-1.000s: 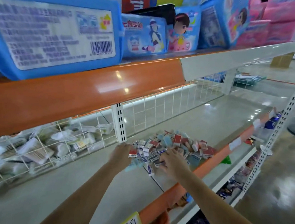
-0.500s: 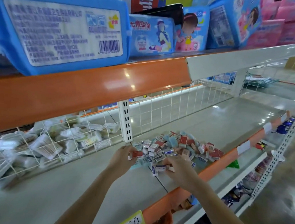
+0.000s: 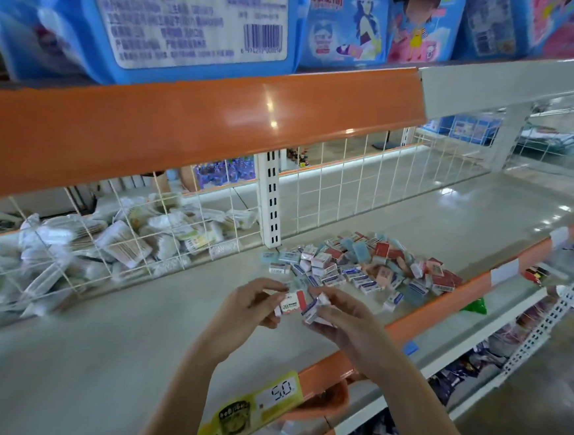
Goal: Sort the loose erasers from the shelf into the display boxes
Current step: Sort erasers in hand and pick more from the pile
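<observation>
A heap of loose erasers (image 3: 361,264) in red, blue and white sleeves lies on the grey shelf (image 3: 96,356), just right of the white upright post. In front of the heap, above the shelf, my left hand (image 3: 247,307) pinches a red-and-white eraser (image 3: 291,303). Close beside it, my right hand (image 3: 343,318) grips a white-and-blue eraser (image 3: 314,310). The two erasers nearly touch. No display box is in sight.
A white wire fence (image 3: 350,174) backs the shelf, with wrapped white packets (image 3: 112,241) piled behind it on the left. The orange beam (image 3: 183,123) of the upper shelf hangs overhead, loaded with blue packs. A yellow price tag (image 3: 253,410) marks the orange front edge.
Both hands have drawn back from the eraser heap towards me, each bringing an eraser, and have come together in front of the pile. The camera has moved closer.
</observation>
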`<action>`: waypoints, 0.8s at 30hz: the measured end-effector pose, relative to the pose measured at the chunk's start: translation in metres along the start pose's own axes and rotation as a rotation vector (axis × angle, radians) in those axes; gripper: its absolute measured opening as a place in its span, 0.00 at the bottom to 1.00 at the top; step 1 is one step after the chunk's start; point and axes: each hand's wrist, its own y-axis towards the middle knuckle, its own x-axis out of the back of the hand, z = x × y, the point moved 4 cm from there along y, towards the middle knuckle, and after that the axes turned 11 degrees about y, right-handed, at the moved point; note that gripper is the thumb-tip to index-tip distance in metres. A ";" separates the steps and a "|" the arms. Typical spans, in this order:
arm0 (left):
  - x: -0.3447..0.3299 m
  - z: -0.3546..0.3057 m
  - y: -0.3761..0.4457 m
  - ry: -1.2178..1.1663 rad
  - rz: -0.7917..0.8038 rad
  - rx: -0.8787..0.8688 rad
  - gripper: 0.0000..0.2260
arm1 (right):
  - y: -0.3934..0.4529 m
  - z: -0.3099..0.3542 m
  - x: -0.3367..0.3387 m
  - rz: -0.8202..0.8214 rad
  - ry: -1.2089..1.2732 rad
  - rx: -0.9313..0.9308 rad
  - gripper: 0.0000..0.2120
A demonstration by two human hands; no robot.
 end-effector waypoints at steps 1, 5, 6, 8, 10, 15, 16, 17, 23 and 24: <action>0.000 0.001 -0.003 -0.027 -0.012 0.013 0.06 | -0.001 -0.002 -0.001 0.005 0.049 -0.019 0.11; 0.000 0.007 -0.010 -0.124 -0.030 0.076 0.04 | -0.004 -0.007 -0.005 -0.052 0.129 -0.074 0.08; 0.000 0.008 -0.011 -0.140 -0.031 0.092 0.04 | -0.004 -0.008 -0.006 -0.070 0.120 -0.073 0.07; -0.001 0.009 -0.013 -0.162 -0.028 0.115 0.05 | -0.005 -0.011 -0.007 -0.091 0.085 -0.060 0.07; -0.002 0.011 -0.014 -0.175 -0.026 0.137 0.05 | -0.004 -0.014 -0.008 -0.098 0.061 -0.046 0.07; -0.003 0.019 -0.016 -0.202 -0.041 0.185 0.06 | -0.003 -0.019 -0.008 -0.099 -0.010 -0.048 0.08; -0.003 0.021 -0.017 -0.216 -0.044 0.197 0.06 | -0.003 -0.020 -0.007 -0.097 -0.021 -0.050 0.09; -0.003 0.023 -0.018 -0.231 -0.039 0.209 0.06 | -0.003 -0.021 -0.007 -0.095 -0.031 -0.052 0.11; -0.004 0.034 -0.026 -0.176 0.065 0.178 0.13 | -0.006 -0.025 -0.009 -0.072 -0.191 -0.051 0.18; -0.003 0.036 -0.026 -0.143 0.061 0.166 0.14 | -0.006 -0.025 -0.011 -0.070 -0.235 -0.040 0.17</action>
